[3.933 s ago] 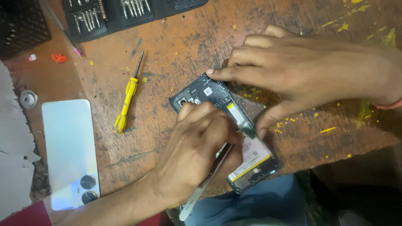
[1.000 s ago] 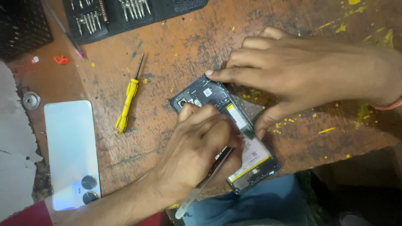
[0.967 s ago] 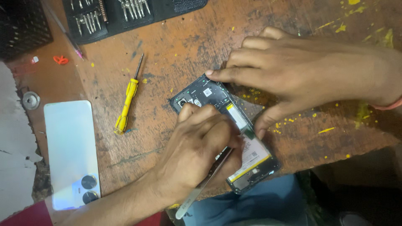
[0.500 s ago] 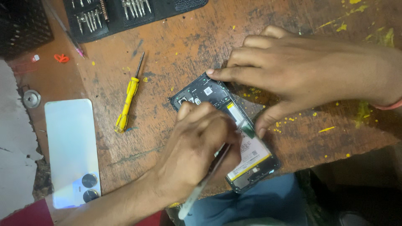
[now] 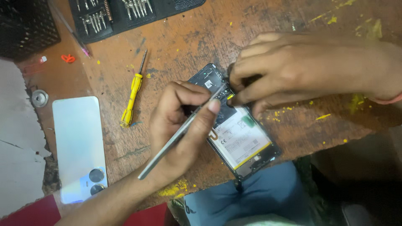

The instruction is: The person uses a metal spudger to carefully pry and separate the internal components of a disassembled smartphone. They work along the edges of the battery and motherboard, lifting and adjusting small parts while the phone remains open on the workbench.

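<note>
while two hands work: one opened phone (image 5: 238, 134), one tweezers (image 5: 180, 134), one yellow screwdriver (image 5: 132, 98).

Both hands are bare. The left arm (image 5: 104, 201) ends in a red sleeve nearest the table edge; the right wrist (image 5: 387, 98) wears a thin reddish band; blue trousers (image 5: 251, 196) cover the lap.

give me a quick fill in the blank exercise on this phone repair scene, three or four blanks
1. The left hand holds a thin metal ____ whose tip reaches into the opened phone.
2. The screwdriver lying loose on the wooden table has a ____ handle.
3. The removed back cover lies to the ____ of the opened phone in the picture.
4. The right hand rests on the phone's ____ end, away from the table edge.

Missing words: tweezers; yellow; left; upper
</note>
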